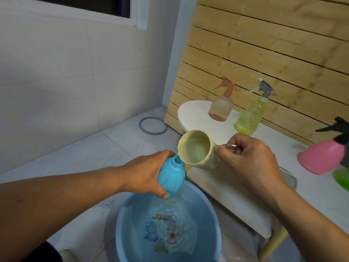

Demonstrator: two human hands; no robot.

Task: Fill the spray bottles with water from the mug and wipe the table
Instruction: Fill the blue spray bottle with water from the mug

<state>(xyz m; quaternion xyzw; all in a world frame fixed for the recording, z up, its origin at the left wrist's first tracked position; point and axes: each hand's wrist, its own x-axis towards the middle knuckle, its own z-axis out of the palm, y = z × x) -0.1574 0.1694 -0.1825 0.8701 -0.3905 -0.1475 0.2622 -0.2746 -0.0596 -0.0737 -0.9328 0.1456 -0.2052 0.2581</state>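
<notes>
Over the basin (120, 233), off the table's (236, 195) near edge, the left grip (145, 174) wraps the capless blue bottle (171, 176); the right grip (251, 157) holds the tipped mug (196, 150), its handle mostly hidden by fingers.

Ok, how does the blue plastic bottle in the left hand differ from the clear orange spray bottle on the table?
The opaque blue plastic bottle has no spray head, its neck open; the clear orange ribbed spray bottle has its trigger head on. The blue one is tilted in the left hand over the blue basin, under the cream mug; the orange one stands upright on the white table, untouched. Both have rounded, ribbed bodies.
</notes>
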